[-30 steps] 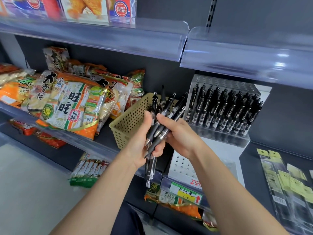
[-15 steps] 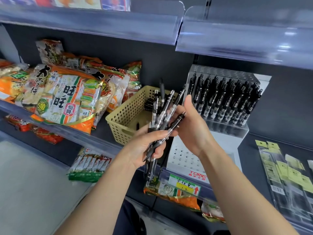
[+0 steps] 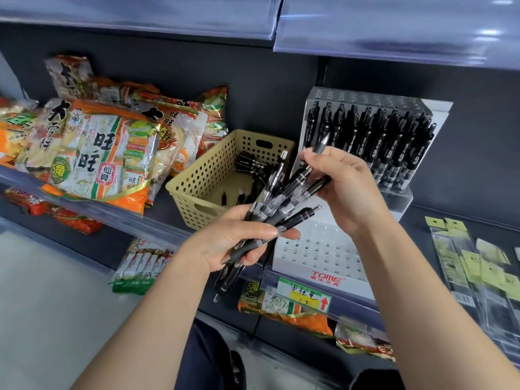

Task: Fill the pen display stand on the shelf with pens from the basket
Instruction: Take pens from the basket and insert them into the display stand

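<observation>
My left hand [image 3: 239, 237] grips a fanned bundle of black pens [image 3: 277, 198] in front of the shelf. My right hand [image 3: 342, 187] pinches one pen out of that bundle, its tip poking up above the fingers. Behind my hands stands the white tiered pen display stand [image 3: 318, 251]. Its upper tier is packed with black pens [image 3: 371, 139]. The lower tier shows open holes. A beige perforated basket [image 3: 197, 175] sits left of the stand with several black pens lying in it.
Orange and white snack bags [image 3: 92, 153] crowd the shelf left of the basket. Clear shelf lips [image 3: 394, 26] overhang above. A green price tag [image 3: 305, 295] sits on the shelf edge below the stand. Packaged yellow-labelled items [image 3: 478, 277] lie at right.
My right hand has shifted from clasping the bundle to pinching a single pen and drawing it up. The view moved closer to the shelf and tilted down.
</observation>
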The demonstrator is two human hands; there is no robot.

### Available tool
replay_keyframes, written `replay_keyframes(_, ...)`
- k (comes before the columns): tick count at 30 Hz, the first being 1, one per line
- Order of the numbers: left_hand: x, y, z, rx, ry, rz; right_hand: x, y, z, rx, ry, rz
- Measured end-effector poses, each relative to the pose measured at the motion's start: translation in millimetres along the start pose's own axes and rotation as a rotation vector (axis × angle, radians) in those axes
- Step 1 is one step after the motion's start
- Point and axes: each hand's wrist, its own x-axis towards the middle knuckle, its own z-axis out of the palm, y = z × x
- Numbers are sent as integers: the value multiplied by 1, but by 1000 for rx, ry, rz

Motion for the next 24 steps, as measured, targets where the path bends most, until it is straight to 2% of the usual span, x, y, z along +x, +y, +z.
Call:
replay_keyframes(5, -1, 4, -3, -7, 48, 19, -4, -3, -1, 49, 164, -154)
replay_keyframes(8, -3, 4, -7, -49, 59, 65, -10, -8, 4, 11, 298, -309)
replay_keyframes(10, -2, 3, -9, -101, 81, 76, -11, -9, 6, -16, 329, -392)
replay_keyframes(15, -2, 2, -8, -187, 180, 48, -11, -1, 5, -128, 380, -430)
replay_keyframes(18, 1, 4, -4, -272, 272, 86, -12, 2, 8, -139, 317, -374)
replay_keyframes(21, 7, 4, 5, -351, 400, 188, -15, 14, 16, -227, 179, -218)
replay_keyframes(24, 12, 4, 12, -417, 457, 266, -21, 25, 22, -326, 55, -74)
